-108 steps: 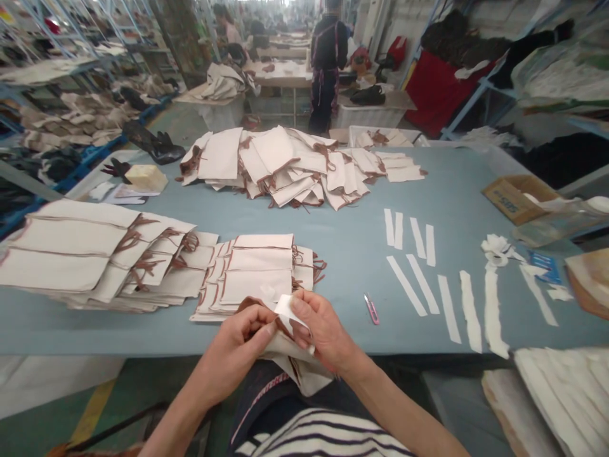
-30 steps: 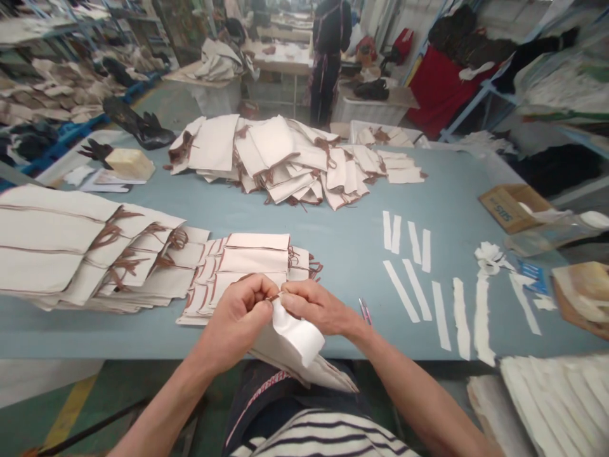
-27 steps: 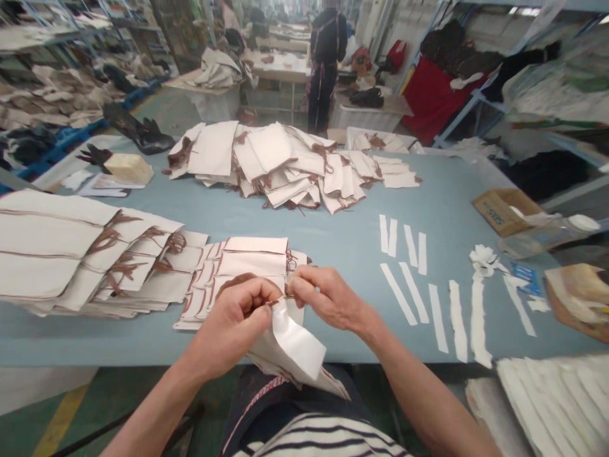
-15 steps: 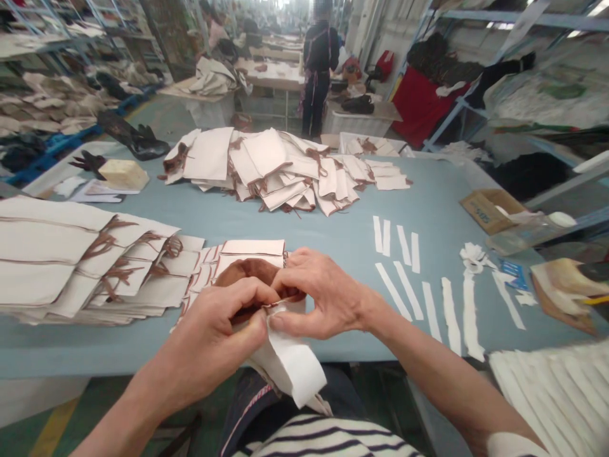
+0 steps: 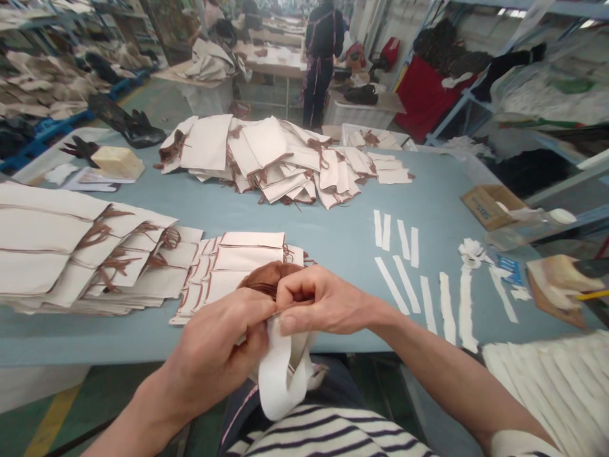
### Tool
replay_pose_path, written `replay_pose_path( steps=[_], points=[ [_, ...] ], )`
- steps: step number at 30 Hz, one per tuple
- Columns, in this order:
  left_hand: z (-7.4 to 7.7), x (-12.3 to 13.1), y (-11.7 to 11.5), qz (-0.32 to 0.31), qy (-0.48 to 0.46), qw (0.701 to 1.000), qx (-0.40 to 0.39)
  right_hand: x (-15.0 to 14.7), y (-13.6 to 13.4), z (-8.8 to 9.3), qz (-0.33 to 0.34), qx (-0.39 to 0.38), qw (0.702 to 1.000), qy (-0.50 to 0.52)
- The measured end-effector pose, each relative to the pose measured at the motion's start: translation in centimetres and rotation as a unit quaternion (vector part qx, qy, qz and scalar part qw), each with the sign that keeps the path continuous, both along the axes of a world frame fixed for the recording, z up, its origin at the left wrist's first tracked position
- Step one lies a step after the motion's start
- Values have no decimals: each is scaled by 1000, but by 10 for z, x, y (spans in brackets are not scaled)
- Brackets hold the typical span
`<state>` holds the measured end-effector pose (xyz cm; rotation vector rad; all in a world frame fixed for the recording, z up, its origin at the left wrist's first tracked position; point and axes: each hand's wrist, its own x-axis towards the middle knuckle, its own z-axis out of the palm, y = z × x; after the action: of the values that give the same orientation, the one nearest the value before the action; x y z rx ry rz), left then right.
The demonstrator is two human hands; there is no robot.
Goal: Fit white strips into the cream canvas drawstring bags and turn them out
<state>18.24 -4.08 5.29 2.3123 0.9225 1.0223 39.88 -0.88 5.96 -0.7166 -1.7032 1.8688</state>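
Close to my body above the table's front edge, my left hand (image 5: pixel 221 339) pinches the edge of a cream fabric piece with brown lining (image 5: pixel 266 276). My right hand (image 5: pixel 326 301) is closed at the same edge, thumb on top of a white strip (image 5: pixel 276 397). The strip hangs below both hands in a curved loop, over the fabric. My fingertips hide exactly where strip and fabric meet. Just beyond the hands lies a small stack of cream pieces with brown edging (image 5: pixel 252 241).
Larger stacked cream pieces (image 5: pixel 42 222) lie left. A heap of similar pieces (image 5: pixel 261 146) spans the back. Several white strips (image 5: pixel 392 285) lie on the blue table (image 5: pixel 342 235) at right, near a cardboard box (image 5: pixel 490 206). Another person (image 5: pixel 321 63) stands farther back.
The white strip's free end has swung from right of my hands into a loop beneath them. My right fingers have curled in closer, and more of the brown lining shows above.
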Motion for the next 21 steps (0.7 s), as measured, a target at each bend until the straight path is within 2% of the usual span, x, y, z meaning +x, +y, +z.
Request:
replay_pose_path(
  steps=[3,6,9,13,15,18,21],
  points=[
    [-13,1,1,-18,-39,999,10,-7,-10,-16,-53,-81,995,32],
    [-24,7,5,-5,-71,995,70,-16,-19,-34,-114,-126,984,60],
    [-28,12,7,4,-79,993,88,-14,-23,-38,-138,-115,981,76],
    [-16,8,6,37,-23,998,40,5,-21,-13,-101,17,995,14],
    [-6,3,7,22,17,1000,6,15,-19,2,-79,111,990,-45],
    [8,-5,11,-42,64,995,-68,23,-17,12,-64,256,956,-125],
    [17,-8,14,-89,87,982,-143,24,-19,10,-66,337,925,-163]
  ],
)
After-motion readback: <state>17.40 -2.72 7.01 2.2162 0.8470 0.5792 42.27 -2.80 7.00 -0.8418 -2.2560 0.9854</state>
